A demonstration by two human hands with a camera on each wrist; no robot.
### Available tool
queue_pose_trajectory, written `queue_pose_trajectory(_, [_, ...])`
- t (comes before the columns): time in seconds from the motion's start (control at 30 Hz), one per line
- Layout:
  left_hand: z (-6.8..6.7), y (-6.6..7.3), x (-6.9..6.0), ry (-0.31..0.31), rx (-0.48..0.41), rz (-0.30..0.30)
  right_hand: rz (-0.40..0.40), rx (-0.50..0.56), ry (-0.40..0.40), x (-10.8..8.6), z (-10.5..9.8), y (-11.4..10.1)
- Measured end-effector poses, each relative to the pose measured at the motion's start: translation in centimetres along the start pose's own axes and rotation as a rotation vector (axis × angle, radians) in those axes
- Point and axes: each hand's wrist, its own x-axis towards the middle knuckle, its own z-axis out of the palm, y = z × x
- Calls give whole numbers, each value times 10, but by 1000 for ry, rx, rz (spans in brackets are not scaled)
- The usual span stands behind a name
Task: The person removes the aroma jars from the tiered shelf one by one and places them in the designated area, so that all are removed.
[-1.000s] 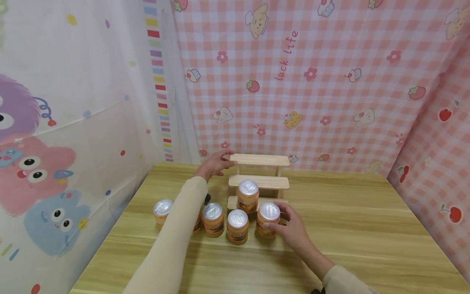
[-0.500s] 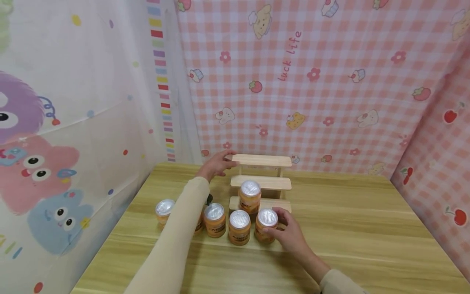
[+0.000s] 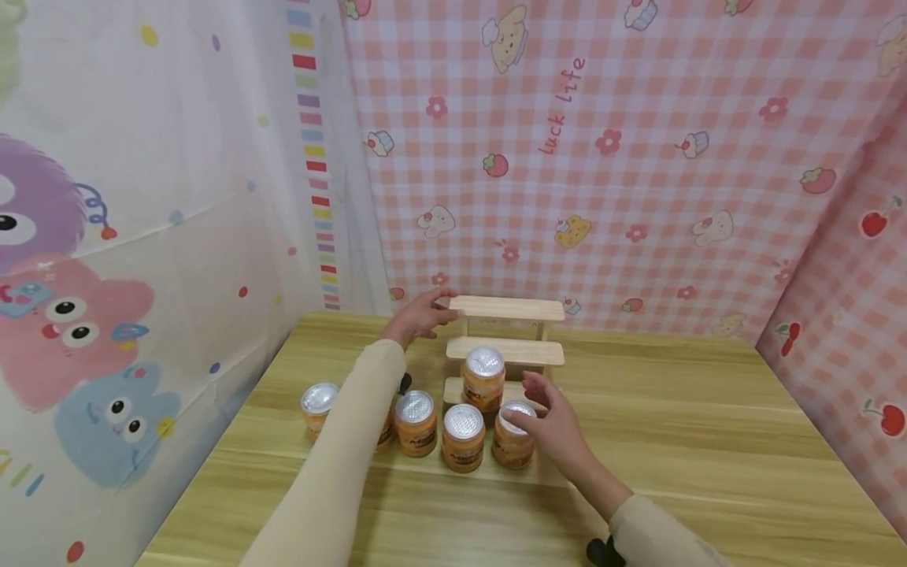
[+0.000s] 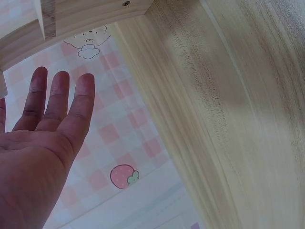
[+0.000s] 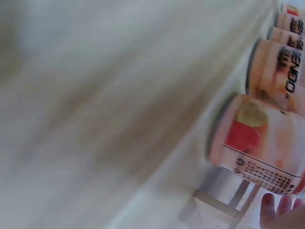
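Note:
In the head view, my left hand [image 3: 420, 316] holds the left end of the top board of a small three-step wooden rack [image 3: 505, 350], thumb in front and a finger behind. Its other fingers stretch out free in the left wrist view. My right hand [image 3: 556, 425] hovers, fingers spread, over the right side of an orange can with a silver lid [image 3: 513, 447]. In the right wrist view, the fingertips [image 5: 268, 205] are apart from that can. Another orange can [image 3: 484, 382] stands upright on the rack's bottom step.
More orange cans stand on the wooden table [image 3: 680, 441]: one beside the right hand's can [image 3: 464, 441], another further left [image 3: 416, 425], one at far left [image 3: 318, 403]. My left sleeve [image 3: 333, 465] partly hides one. Patterned cloths [image 3: 638, 181] hang behind and at the sides.
The can at my right hand has shifted slightly left, closer to its neighbour. My right fingers have since let go and lifted above its lid. The left hand keeps its place on the rack.

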Motion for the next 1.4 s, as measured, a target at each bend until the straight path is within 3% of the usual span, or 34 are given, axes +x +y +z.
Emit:
queue_pose_trajectory(0.5, [0,-1,1,0,18,10,-33,-50,-65,36,15,-20])
queue_pose_trajectory(0.73, [1,0,1,4,22,7,-14,-61,-97,41,21,-22])
queue_pose_trajectory(1.2, [0,0,1,3,16,2,-10,-61,-66,41,23,-28])
queue_pose_trajectory(1.4, [0,0,-1,-5,0,2,-32,-16,-42,41,19,-27])
